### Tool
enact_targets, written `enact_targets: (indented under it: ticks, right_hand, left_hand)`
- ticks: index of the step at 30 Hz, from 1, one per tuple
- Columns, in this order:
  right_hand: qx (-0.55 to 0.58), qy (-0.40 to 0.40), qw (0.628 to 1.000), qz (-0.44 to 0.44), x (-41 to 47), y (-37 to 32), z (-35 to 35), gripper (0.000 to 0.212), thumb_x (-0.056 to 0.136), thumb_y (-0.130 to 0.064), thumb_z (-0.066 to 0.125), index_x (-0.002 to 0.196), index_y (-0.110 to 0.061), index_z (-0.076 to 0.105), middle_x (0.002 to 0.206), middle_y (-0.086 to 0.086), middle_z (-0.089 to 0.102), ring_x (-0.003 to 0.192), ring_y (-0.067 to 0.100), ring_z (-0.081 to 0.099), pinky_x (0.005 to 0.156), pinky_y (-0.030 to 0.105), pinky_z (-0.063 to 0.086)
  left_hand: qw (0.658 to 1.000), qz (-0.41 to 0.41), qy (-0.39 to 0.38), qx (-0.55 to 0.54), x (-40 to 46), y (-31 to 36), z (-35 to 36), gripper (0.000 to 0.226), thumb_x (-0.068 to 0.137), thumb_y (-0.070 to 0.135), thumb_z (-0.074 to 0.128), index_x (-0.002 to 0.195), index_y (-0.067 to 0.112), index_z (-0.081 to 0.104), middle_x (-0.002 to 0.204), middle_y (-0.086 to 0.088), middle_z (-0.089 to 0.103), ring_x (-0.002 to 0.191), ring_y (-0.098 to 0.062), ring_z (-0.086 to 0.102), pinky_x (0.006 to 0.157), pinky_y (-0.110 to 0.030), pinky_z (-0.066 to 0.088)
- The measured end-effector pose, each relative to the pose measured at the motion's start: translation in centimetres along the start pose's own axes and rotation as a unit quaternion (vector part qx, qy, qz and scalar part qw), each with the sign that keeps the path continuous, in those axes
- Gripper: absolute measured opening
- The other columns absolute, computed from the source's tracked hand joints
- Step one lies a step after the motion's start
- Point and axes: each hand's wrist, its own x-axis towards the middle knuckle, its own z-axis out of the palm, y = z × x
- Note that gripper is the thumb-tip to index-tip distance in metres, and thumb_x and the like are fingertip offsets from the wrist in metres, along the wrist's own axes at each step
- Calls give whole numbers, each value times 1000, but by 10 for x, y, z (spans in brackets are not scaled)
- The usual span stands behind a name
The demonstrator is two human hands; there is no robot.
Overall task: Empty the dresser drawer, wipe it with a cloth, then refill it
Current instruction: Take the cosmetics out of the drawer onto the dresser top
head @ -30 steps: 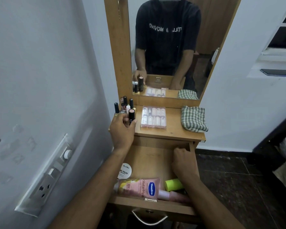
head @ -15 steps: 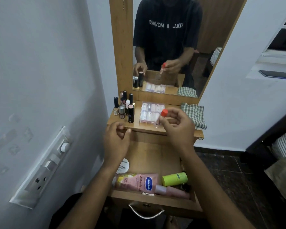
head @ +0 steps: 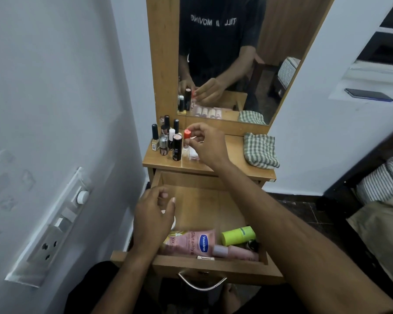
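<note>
Since half a second ago your right hand (head: 205, 145) has carried the small orange-capped bottle (head: 186, 141) from above the front edge of the tabletop (head: 232, 155) toward its ten o'clock corner, where it now hangs just beside the cluster of nail polishes and lipsticks (head: 168, 141); your left hand (head: 153, 217) has dropped toward the open drawer (head: 204, 207). Your right hand is pinched on the bottle near its cap, thumb and fingertips closed around it, wrist reaching forward with the forearm crossing over the drawer. Your left hand is empty, fingers loosely curled and apart, hovering over a white round jar (head: 171, 219) at the drawer's nine o'clock side. The bottle looks light, rigid and probably glass, so set it down upright and gently; its neighbours stand close enough to topple. Still in the drawer at its six o'clock end lie a pink Vaseline tube (head: 191, 242), a green cylinder (head: 237, 235) and a pale pink bottle (head: 234, 252). The tube should be soft and somewhat slippery, so take it around the middle; the green cylinder may roll. The checked cloth (head: 260, 150) waits folded at the tabletop's three o'clock side.
</note>
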Motion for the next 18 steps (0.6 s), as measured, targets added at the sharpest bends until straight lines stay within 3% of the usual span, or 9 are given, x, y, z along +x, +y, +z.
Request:
enact_targets:
  ticks: [7, 15, 18]
  right_hand:
    - [-23, -31, 999, 21, 5, -2, 8, 26, 84, -5, 79, 104, -19, 71, 90, -5, 74, 75, 9, 68, 66, 16, 56]
    - [-6, -7, 999, 51, 4, 4, 8, 29, 81, -9, 83, 105, -18, 70, 89, -5, 74, 77, 12, 70, 69, 23, 59]
    - [0, -11, 998, 54, 3, 5, 6, 29, 81, -9, 83, 104, -20, 69, 86, -7, 73, 69, 1, 67, 62, 17, 55]
  left_hand:
    - [1000, 4, -2, -13, -1, -1, 1, 19, 87, 16, 76, 105, 19, 69, 93, 11, 62, 83, -2, 60, 68, -18, 50]
    - [1000, 2, -1, -5, -2, 1, -1, 16, 88, 16, 75, 103, 19, 69, 93, 12, 64, 82, 0, 60, 67, -9, 41]
    - [1000, -3, -1, -9, -2, 2, -1, 14, 89, 16, 74, 102, 19, 70, 92, 11, 64, 81, -2, 60, 66, -12, 43]
